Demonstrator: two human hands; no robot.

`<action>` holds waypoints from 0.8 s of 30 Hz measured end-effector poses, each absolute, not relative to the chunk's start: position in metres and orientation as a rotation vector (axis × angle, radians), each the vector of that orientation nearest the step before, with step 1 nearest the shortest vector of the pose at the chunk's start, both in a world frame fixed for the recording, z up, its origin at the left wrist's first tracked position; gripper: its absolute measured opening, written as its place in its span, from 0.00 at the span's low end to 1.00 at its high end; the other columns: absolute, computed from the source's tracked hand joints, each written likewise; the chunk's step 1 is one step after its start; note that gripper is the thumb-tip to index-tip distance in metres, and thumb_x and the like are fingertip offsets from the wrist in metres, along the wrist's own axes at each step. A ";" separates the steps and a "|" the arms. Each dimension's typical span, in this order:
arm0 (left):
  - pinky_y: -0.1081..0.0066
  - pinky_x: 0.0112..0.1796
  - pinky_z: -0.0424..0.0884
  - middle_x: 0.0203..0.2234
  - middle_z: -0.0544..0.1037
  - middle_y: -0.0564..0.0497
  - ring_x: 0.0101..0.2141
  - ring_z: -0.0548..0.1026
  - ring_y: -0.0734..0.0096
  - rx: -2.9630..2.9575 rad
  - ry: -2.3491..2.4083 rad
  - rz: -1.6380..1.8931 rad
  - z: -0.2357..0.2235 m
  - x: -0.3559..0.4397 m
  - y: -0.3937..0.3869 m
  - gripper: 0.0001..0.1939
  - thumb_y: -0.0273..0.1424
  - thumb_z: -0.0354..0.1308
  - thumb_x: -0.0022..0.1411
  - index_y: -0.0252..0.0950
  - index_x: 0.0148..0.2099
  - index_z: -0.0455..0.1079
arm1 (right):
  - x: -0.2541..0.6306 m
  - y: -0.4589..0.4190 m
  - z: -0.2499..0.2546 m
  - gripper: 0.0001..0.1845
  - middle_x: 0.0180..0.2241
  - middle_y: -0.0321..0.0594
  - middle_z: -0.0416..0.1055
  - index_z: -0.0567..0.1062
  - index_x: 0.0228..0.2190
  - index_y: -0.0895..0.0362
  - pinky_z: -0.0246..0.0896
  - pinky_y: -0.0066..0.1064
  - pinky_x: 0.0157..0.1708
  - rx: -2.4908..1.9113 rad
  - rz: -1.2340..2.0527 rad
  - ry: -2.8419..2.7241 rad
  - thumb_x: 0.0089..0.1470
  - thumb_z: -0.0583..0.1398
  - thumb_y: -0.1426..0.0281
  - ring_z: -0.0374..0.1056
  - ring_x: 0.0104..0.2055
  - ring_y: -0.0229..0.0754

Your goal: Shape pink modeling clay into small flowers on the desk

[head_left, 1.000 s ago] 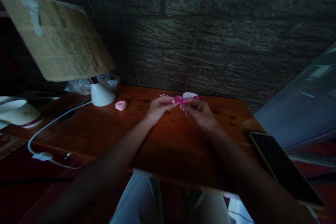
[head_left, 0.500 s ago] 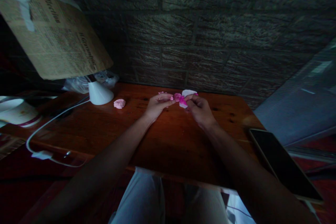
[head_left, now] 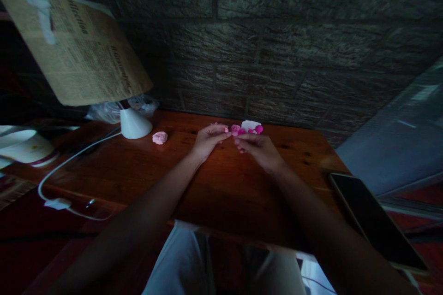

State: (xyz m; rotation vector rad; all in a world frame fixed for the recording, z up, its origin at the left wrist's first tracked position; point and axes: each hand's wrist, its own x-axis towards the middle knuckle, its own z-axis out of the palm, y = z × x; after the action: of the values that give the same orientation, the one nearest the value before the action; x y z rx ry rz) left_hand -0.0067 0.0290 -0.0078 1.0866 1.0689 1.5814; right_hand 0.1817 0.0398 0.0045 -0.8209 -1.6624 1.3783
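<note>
My left hand [head_left: 208, 140] is above the wooden table, thumb and fingers closed in a pinch, with a small pink piece [head_left: 226, 129] at the fingertips. My right hand [head_left: 259, 148] faces it, also pinched; whatever it holds is hidden. Just beyond the fingertips shows a soft pink, flower-like piece [head_left: 236, 128], with brighter magenta close to the right fingers. Behind my right hand lie a white flat piece [head_left: 250, 124] and a round magenta piece [head_left: 259, 129]. Farther left, a crumpled pale pink lump [head_left: 159, 137] rests alone on the table.
A lamp with a newsprint shade [head_left: 93, 55] stands on a white base [head_left: 134, 123] at the left, its white cord [head_left: 69, 159] running over the table edge. A white cup [head_left: 26, 147] is at far left. A dark tablet-like device [head_left: 374, 221] lies at right. A brick wall [head_left: 235, 46] rises behind.
My right hand has drawn slightly nearer my body and its fingertips have dipped, uncovering the magenta and white pieces behind it. My left hand stays nearly in place. The view has shifted a little.
</note>
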 end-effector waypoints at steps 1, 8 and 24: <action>0.74 0.31 0.66 0.37 0.83 0.47 0.36 0.77 0.69 1.082 1.062 1.585 -0.008 -0.007 0.029 0.18 0.34 0.79 0.38 0.36 0.34 0.82 | 0.182 0.040 0.005 0.18 0.32 0.38 0.79 0.85 0.34 0.54 0.72 0.36 0.40 -0.821 1.386 -1.658 0.46 0.73 0.54 0.72 0.34 0.39; 0.74 0.31 0.66 0.36 0.83 0.48 0.35 0.76 0.71 1.079 1.052 1.582 -0.008 -0.008 0.029 0.17 0.33 0.78 0.40 0.37 0.35 0.82 | 0.180 0.036 0.009 0.22 0.30 0.39 0.79 0.84 0.30 0.55 0.72 0.34 0.36 -0.847 1.434 -1.649 0.46 0.72 0.49 0.71 0.30 0.37; 0.74 0.31 0.67 0.39 0.83 0.47 0.35 0.77 0.71 1.093 1.064 1.574 -0.009 -0.009 0.030 0.17 0.34 0.79 0.41 0.36 0.35 0.82 | 0.181 0.034 0.009 0.19 0.33 0.39 0.83 0.86 0.33 0.54 0.76 0.36 0.41 -0.808 1.562 -1.620 0.41 0.76 0.55 0.76 0.33 0.38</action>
State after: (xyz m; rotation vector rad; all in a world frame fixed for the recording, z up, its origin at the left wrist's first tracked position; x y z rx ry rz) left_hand -0.0090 0.0298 -0.0092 1.0926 1.0641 1.5741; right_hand 0.1814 0.0343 0.0093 -0.8079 -1.6198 1.5624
